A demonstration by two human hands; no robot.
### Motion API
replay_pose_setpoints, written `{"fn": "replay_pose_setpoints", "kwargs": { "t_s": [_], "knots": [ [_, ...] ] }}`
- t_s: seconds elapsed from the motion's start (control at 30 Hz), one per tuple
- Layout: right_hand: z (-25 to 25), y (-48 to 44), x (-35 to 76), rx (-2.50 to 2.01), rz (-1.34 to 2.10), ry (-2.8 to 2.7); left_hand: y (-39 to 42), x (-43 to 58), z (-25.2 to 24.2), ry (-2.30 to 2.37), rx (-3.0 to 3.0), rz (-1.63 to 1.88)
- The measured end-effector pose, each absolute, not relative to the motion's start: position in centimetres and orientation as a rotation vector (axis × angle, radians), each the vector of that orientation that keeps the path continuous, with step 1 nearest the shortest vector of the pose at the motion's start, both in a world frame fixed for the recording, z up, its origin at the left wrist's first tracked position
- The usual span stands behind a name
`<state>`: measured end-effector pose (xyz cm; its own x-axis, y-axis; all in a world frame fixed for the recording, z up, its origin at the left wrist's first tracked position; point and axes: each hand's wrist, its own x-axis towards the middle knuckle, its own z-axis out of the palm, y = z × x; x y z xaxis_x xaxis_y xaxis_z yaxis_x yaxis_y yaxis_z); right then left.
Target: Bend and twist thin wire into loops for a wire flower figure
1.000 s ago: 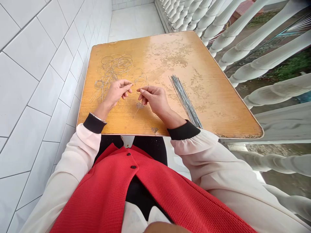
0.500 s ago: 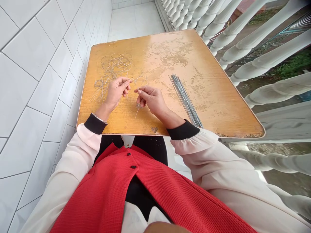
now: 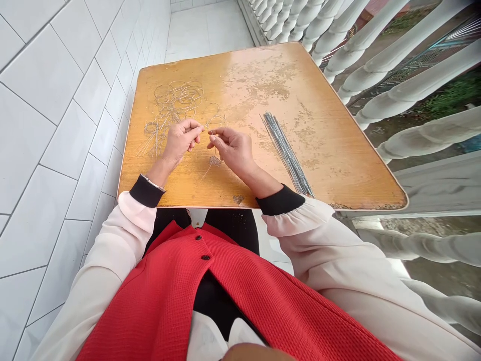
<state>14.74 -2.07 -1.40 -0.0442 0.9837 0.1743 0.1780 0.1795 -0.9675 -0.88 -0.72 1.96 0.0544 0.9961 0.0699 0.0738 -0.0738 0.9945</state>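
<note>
My left hand (image 3: pixel 182 141) and my right hand (image 3: pixel 232 149) meet over the near half of a worn wooden table (image 3: pixel 338 150). Both pinch a thin wire (image 3: pixel 217 120) that is bent into a loop just beyond the fingertips; its loose end hangs down below my right hand toward the tabletop. A heap of bent wire loops with twisted stems (image 3: pixel 171 108) lies on the table beyond my left hand. A bundle of straight wires (image 3: pixel 285 153) lies to the right of my right hand.
A white tiled wall (image 3: pixel 56 125) runs along the table's left edge. White balusters (image 3: pixel 394 90) stand close to its right side. A tiled floor (image 3: pixel 203 30) stretches beyond the far edge. My lap and red vest (image 3: pixel 210 301) are under the near edge.
Both hands have shifted slightly away from me and drawn closer together, fingertips almost touching. The hanging wire end has swung a little to the left.
</note>
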Motion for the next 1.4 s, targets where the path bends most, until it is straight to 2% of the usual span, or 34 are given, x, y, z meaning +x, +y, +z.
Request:
{"fn": "replay_pose_setpoints", "kwargs": {
  "t_s": [0.2,0.57,1.07,1.4],
  "knots": [
    [-1.1,-1.7,14.6,-1.22,0.89,-1.493,-1.4,-0.4,1.9,1.154,1.37,1.126],
    [-0.5,-2.4,14.5,-1.23,0.841,-1.393,-1.6,0.4,0.8,1.107,1.442,1.221],
    [-0.6,-2.3,15.0,-1.185,1.199,-1.381,-0.4,-0.8,1.4,1.199,1.167,1.376],
    [-0.2,-2.6,14.7,-1.158,1.354,-1.324,0.1,-1.4,0.1,0.962,1.15,1.069]
  ]
}}
